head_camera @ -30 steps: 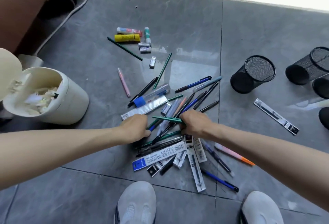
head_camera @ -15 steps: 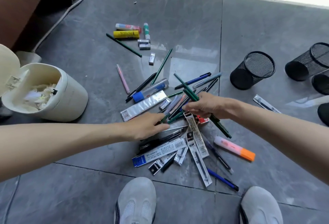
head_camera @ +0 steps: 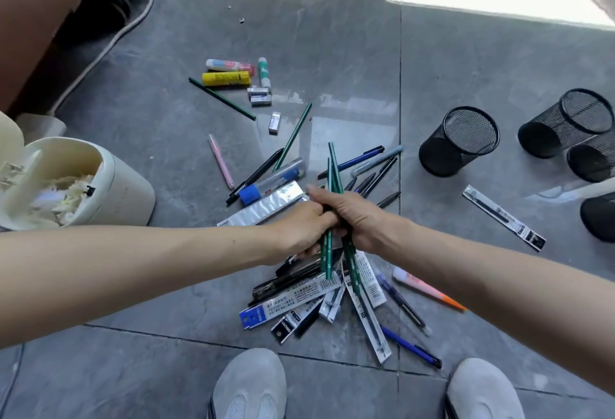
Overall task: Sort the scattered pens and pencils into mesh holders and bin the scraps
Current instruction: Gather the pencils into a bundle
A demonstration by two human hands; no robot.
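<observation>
A heap of pens, pencils and refill packets (head_camera: 332, 289) lies on the grey floor in front of my feet. My right hand (head_camera: 359, 219) is closed around a bunch of green pencils (head_camera: 333, 172) that stick up and away from me. My left hand (head_camera: 299, 229) meets it from the left and grips a green pencil (head_camera: 327, 259) in the same bunch. Black mesh holders stand at the right: the nearest holder (head_camera: 459, 141), and further ones (head_camera: 565, 122). A cream bin (head_camera: 113, 185) with its lid up, holding white scraps, stands at the left.
Glue sticks (head_camera: 226, 78), erasers (head_camera: 259, 96) and two loose green pencils (head_camera: 221, 98) lie beyond the heap. A packaged refill (head_camera: 504, 217) lies alone at the right. A brown box (head_camera: 36, 9) and a cable fill the far left corner. My grey shoes (head_camera: 248, 385) are at the bottom.
My right hand lifted the green pencils and turned them upright. My left hand left the heap and came up to join it on the bunch.
</observation>
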